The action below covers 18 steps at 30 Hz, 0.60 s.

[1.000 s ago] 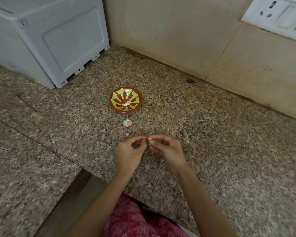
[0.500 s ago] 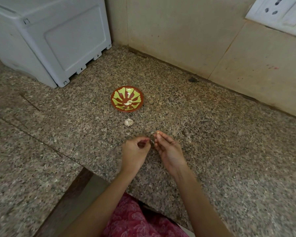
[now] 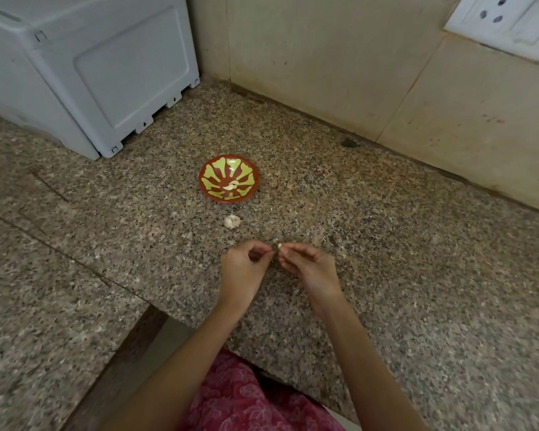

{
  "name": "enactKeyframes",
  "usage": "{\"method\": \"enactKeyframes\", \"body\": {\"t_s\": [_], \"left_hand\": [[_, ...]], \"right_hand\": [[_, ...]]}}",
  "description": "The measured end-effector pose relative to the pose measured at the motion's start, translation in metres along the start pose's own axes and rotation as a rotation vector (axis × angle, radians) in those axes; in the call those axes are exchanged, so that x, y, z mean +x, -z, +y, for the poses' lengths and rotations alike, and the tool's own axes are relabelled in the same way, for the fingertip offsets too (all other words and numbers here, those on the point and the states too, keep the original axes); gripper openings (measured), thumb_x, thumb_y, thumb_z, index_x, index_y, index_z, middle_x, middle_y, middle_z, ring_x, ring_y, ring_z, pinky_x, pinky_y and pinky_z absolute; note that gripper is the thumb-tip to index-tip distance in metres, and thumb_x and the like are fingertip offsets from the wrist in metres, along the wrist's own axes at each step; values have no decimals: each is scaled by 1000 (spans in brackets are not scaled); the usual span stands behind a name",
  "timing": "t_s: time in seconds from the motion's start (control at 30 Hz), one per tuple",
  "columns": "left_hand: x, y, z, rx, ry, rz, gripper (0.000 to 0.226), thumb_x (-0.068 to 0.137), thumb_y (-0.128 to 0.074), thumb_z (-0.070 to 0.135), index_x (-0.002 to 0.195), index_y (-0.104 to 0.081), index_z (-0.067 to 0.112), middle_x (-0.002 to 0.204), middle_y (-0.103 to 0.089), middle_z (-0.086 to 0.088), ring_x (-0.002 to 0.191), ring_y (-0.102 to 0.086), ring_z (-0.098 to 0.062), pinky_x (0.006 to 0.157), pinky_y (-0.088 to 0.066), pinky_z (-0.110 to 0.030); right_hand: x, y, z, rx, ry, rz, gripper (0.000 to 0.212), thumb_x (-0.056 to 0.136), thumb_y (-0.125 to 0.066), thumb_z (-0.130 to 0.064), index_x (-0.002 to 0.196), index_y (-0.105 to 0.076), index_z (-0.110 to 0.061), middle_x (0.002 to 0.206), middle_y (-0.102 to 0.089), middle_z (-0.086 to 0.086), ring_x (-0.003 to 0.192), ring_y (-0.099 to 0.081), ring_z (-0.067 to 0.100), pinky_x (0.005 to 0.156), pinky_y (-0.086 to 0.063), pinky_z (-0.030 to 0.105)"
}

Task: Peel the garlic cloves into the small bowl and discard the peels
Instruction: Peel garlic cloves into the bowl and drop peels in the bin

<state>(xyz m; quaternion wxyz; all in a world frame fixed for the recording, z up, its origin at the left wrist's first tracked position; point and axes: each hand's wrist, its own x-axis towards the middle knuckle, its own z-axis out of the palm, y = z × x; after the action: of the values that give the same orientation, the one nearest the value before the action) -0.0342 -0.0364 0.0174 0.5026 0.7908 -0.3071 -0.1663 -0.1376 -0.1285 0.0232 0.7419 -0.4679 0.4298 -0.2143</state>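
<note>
While the right hand (image 3: pixel 305 265) pinches the garlic clove (image 3: pixel 280 245) mid-frame, left hand (image 3: pixel 245 269) curled alongside (hold unclear), that fingertip grip may slip.

A home kitchen: speckled granite counter (image 3: pixel 386 275), tiled wall (image 3: pixel 324 57), wall socket (image 3: pixel 511 20).

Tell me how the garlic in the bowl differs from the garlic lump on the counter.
The cloves in the small bowl look smooth, slim and peeled; the garlic lump is rounder, with ribbed papery skin. The cloves lie inside the bowl; the lump sits on the bare counter, closer to the person. Both are whitish.
</note>
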Motion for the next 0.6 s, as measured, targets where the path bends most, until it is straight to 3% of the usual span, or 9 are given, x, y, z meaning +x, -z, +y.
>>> {"method": "enactKeyframes", "body": {"t_s": [0.17,0.33,0.47,0.6], "left_hand": [[0,3,0,-119,0,-76,19,84,-71,3,100,-75,12,93,-74,6,83,-68,0,78,-54,-15],[-1,5,-1,-228,87,-53,14,82,-72,3,92,-76,12,84,-74,5,75,-69,-6,73,-55,-18],[2,7,3,-421,288,-98,18,82,-70,-1,87,-75,16,79,-75,0,71,-68,-12,71,-56,-23],[3,10,6,-641,442,-155,17,83,-66,-4,88,-74,9,85,-74,-11,76,-67,-19,77,-56,-29]], "right_hand": [[-1,1,-1,-143,98,-17,13,83,-73,0,89,-75,-12,88,-77,5,83,-72,16,79,-58,26],[0,4,-1,-243,167,-39,17,79,-76,4,89,-72,-9,86,-76,6,80,-73,18,77,-58,28],[0,5,-3,-207,175,-53,19,78,-76,5,92,-70,-6,86,-76,7,80,-73,18,74,-57,25],[1,7,-5,-165,156,-76,20,79,-75,6,93,-70,-6,87,-76,7,81,-72,16,76,-57,24]]}}
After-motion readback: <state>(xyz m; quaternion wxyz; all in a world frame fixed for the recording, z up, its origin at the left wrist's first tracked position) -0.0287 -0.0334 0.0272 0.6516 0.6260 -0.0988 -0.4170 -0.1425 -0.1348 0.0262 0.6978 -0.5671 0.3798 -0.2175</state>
